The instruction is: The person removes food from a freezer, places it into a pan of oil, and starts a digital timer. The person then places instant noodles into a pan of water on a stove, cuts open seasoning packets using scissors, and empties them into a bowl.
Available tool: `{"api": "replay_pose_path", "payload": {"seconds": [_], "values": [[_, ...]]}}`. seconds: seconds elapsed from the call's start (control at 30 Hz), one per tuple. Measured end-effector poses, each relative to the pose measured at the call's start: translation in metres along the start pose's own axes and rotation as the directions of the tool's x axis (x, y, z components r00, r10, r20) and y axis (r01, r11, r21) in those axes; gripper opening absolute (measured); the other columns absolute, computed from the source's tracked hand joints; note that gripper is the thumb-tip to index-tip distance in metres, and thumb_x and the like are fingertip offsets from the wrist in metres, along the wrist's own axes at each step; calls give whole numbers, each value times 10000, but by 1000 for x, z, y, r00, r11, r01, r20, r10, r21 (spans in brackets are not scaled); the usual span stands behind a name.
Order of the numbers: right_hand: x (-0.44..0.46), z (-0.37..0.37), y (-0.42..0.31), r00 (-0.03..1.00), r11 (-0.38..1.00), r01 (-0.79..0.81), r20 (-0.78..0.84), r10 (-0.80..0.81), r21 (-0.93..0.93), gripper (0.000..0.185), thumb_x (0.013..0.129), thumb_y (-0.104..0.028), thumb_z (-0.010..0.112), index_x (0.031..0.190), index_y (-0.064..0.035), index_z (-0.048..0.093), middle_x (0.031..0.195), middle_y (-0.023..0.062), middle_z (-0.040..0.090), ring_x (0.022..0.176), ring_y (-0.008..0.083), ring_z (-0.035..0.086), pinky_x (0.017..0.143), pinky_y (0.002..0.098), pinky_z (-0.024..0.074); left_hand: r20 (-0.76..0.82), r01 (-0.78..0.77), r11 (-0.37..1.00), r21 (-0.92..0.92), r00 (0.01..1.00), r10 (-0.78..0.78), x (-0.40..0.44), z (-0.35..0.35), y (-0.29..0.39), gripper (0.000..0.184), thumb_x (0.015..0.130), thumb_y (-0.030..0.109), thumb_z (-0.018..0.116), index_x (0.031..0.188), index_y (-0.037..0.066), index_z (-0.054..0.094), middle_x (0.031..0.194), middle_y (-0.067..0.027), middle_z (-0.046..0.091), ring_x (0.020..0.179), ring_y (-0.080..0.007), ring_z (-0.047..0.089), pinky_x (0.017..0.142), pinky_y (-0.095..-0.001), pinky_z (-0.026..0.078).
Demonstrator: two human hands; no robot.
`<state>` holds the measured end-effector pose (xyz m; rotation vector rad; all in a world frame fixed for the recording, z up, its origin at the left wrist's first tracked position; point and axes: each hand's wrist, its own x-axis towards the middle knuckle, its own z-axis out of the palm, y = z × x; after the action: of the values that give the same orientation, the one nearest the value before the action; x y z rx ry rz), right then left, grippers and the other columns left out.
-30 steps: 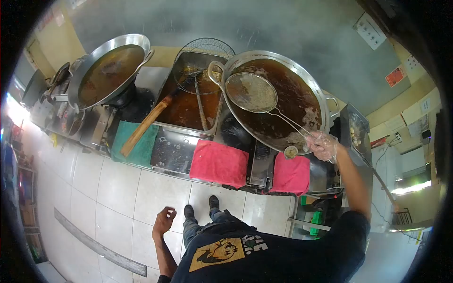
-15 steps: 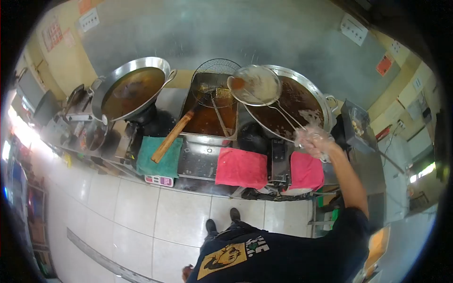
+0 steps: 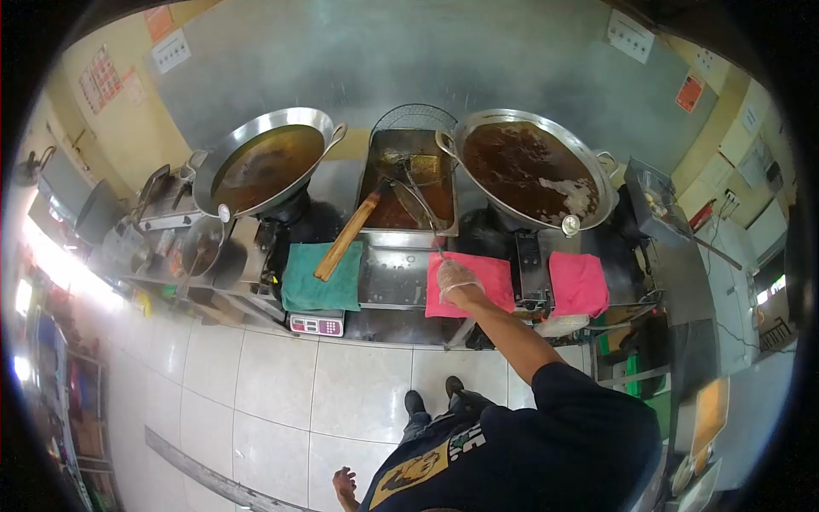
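Observation:
My right hand [image 3: 456,280], in a clear plastic glove, is closed around the handle of a mesh skimmer [image 3: 415,205]. The skimmer's head is tilted nearly edge-on over a rectangular metal tray [image 3: 401,231] of brown oil; whether it touches the oil I cannot tell. Below the hand lies a pink cloth [image 3: 495,277]. A second skimmer with a wooden handle [image 3: 348,235] rests across the tray's left side. To the right, a large wok [image 3: 602,198] holds dark oil with pale foam. My left hand [image 3: 344,485] hangs low beside my body, fingers apart, holding nothing.
Another wok [image 3: 223,171] of oil stands on the left. A green cloth [image 3: 322,277] hangs over the counter edge above a digital scale [image 3: 316,324]. Another pink cloth [image 3: 580,282] lies at the right. A metal bin [image 3: 657,200] stands beyond the right wok.
My right hand has moved left with the skimmer, from above the right wok to the middle tray. The skimmer's head has turned from flat to nearly edge-on. More of my left hand shows.

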<state>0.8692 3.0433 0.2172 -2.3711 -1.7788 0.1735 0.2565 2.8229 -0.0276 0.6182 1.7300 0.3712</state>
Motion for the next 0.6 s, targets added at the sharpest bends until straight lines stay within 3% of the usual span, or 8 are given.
{"api": "replay_pose_path", "payload": {"seconds": [0.1, 0.2, 0.3, 0.4, 0.47, 0.53, 0.57, 0.6], "values": [[9, 11, -11, 991, 984, -134, 3, 135, 114, 251, 771, -121, 539, 945, 33, 636, 890, 231, 635, 866, 359, 639, 801, 440, 507, 54, -49, 995, 88, 998, 44, -3, -8, -3, 298, 892, 354, 528, 1018, 92, 594, 775, -96, 641, 481, -129, 460, 407, -289, 357], [0, -32, -32, 961, 966, 237, 124, -249, 105, 263, 779, -157, 547, 915, 51, 634, 941, 236, 638, 843, 365, 632, 717, 473, 500, 168, -19, 985, 173, 986, -11, 11, 15, 13, 298, 894, 349, 526, 1024, 89, 593, 791, -99, 640, 501, -136, 471, 426, -293, 366], [-55, -125, -58, 973, 878, -209, 179, 144, 431, 671, 917, -574, 369, 1058, 49, 573, 1074, 290, 585, 1032, 424, 566, 900, 490, 429, 271, -18, 949, 316, 960, -72, 30, 45, 40, 299, 897, 344, 524, 1030, 85, 592, 806, -101, 639, 521, -144, 483, 446, -297, 376], [-127, -150, 21, 981, 906, -106, 193, 27, 410, 610, 923, -554, 375, 1050, 4, 585, 963, 254, 619, 960, 395, 592, 870, 473, 453, 336, -67, 902, 426, 938, -89, 42, 82, 77, 299, 899, 339, 522, 1036, 82, 591, 821, -104, 639, 541, -151, 494, 465, -301, 385], [-198, -152, 121, 974, 853, -202, 4, 228, 482, 397, 912, -391, 456, 999, -31, 600, 893, 175, 636, 835, 279, 609, 737, 400, 477, 367, -107, 877, 468, 927, -82, 46, 115, 94, 300, 901, 336, 520, 1040, 80, 590, 831, -105, 638, 554, -156, 501, 479, -304, 391], [-272, -161, 241, 713, 638, -369, -235, 661, 676, 185, 900, -227, 536, 948, -66, 616, 822, 96, 653, 710, 163, 627, 604, 327, 502, 383, -134, 866, 481, 921, -70, 43, 154, 105, 300, 902, 333, 519, 1044, 78, 590, 841, -107, 637, 567, -161, 509, 492, -307, 397], [-312, -183, 288, 338, 414, -206, -333, 880, 887, 128, 905, -167, 546, 847, -79, 618, 736, 41, 637, 649, 136, 595, 562, 309, 473, 386, -145, 863, 484, 920, -62, 38, 175, 109, 300, 903, 331, 518, 1046, 77, 590, 847, -108, 637, 574, -164, 512, 498, -308, 400], [-329, -207, 336, 75, 366, 101, -374, 925, 925, 178, 905, -193, 579, 1010, -50, 562, 927, 73, 612, 810, 162, 581, 703, 306, 469, 387, -159, 861, 482, 921, -47, 30, 199, 112, 301, 904, 330, 517, 1048, 76, 589, 852, -108, 637, 580, -166, 516, 505, -310, 403]]}}
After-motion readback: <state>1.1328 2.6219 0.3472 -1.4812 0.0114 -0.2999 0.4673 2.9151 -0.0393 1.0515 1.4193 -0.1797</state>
